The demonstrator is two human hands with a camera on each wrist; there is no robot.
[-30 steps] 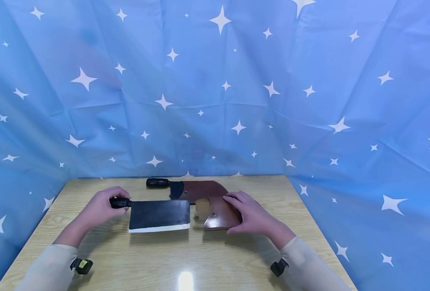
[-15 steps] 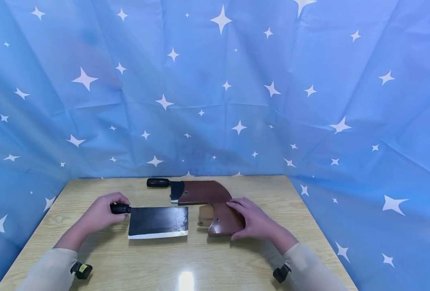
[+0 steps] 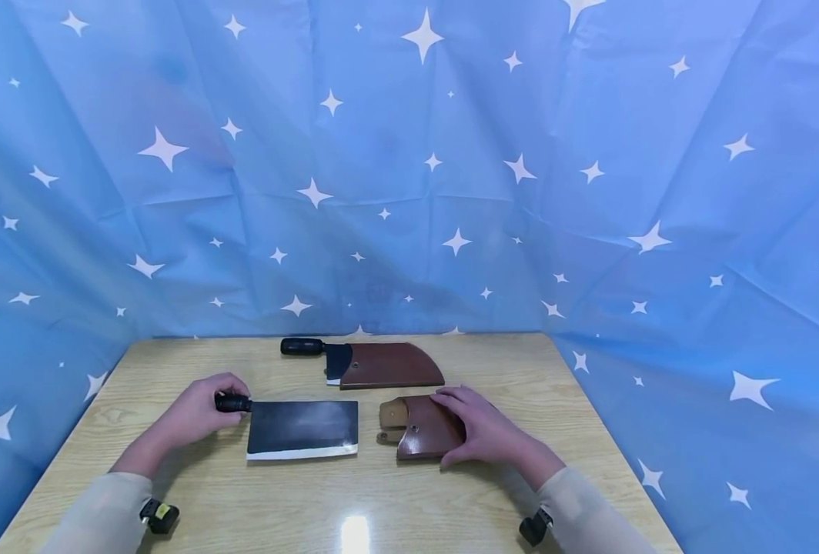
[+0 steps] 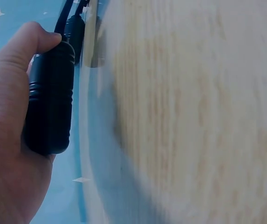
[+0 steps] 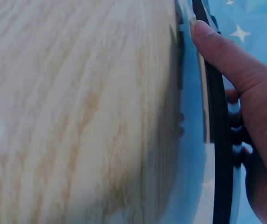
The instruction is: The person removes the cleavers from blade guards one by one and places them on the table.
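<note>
The head view was bright and fairly even, with one hard white glare near the front of the wood-grain table (image 3: pixel 278 508). Soft shadows spread across it beside the left hand (image 3: pixel 204 408) and right hand (image 3: pixel 482 431). A small highlight shone on the brown leather sheath (image 3: pixel 432 429), a hazy pale patch greyed the cleaver blade (image 3: pixel 304 425), and creases put gentle shading across the starry blue backdrop (image 3: pixel 396 165). In the left wrist view the wood grain was smeared out of focus, and the black handle (image 4: pixel 51 102) showed only faint ridges. The right wrist view was likewise blurred, a round glare cut by its left edge.
</note>
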